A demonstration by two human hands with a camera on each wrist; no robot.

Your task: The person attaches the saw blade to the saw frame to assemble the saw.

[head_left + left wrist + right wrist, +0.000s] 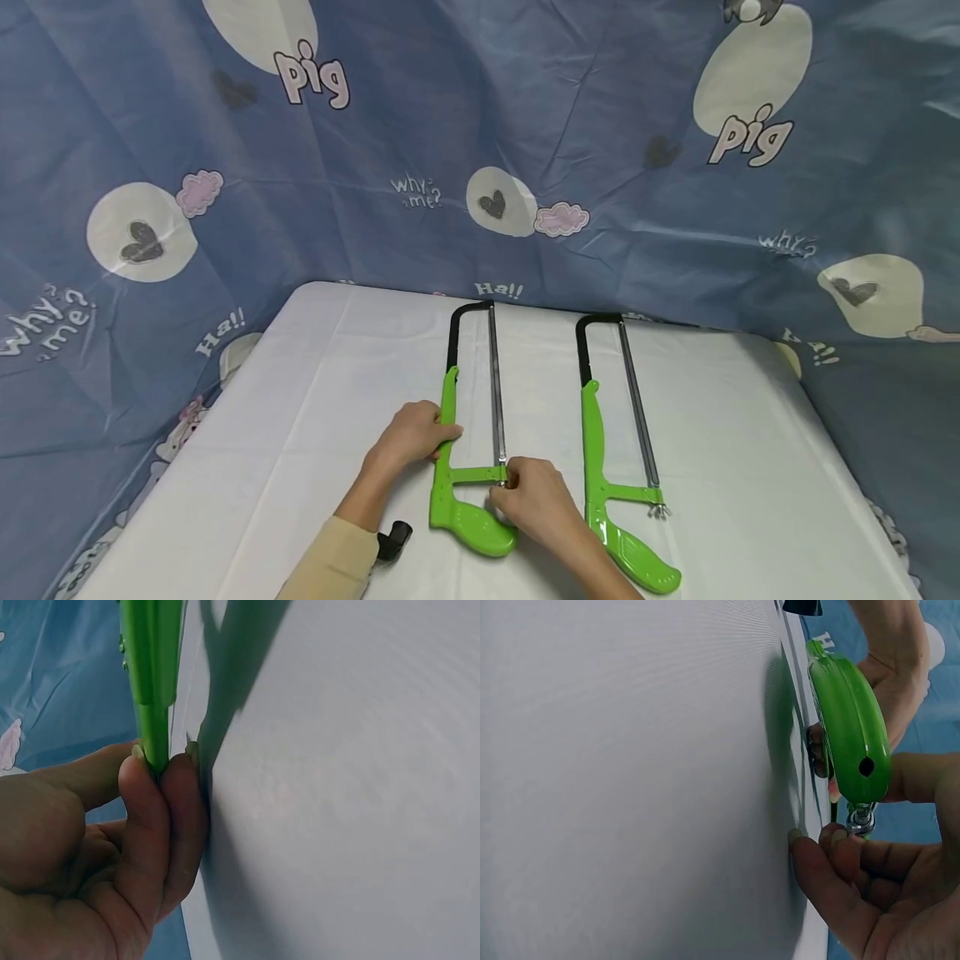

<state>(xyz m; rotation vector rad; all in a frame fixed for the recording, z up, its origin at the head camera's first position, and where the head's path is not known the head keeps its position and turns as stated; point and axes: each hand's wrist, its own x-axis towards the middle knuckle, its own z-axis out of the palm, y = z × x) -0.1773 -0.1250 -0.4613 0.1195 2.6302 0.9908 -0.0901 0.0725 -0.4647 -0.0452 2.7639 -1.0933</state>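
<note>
A hacksaw with a green handle (pixel 480 530), a black front bow and a grey blade (pixel 495 383) lies in front of me, blade to the right. My left hand (pixel 411 432) grips the green frame along its left side; in the left wrist view, thumb and fingertips pinch the frame's edge (pixel 155 735). At the blade's near end, the fingers of my right hand (pixel 534 498) are curled round the wing nut (pixel 861 819), just beyond the handle butt in the right wrist view. Part of the nut is hidden by the fingers.
A second, similar green hacksaw (pixel 592 433) lies to the right, its wing nut (pixel 659 510) showing. A short black tube-like piece (pixel 394 540) is beside the left sleeve. The white-covered table (pixel 330 358) meets a printed blue cloth (pixel 420 108) behind.
</note>
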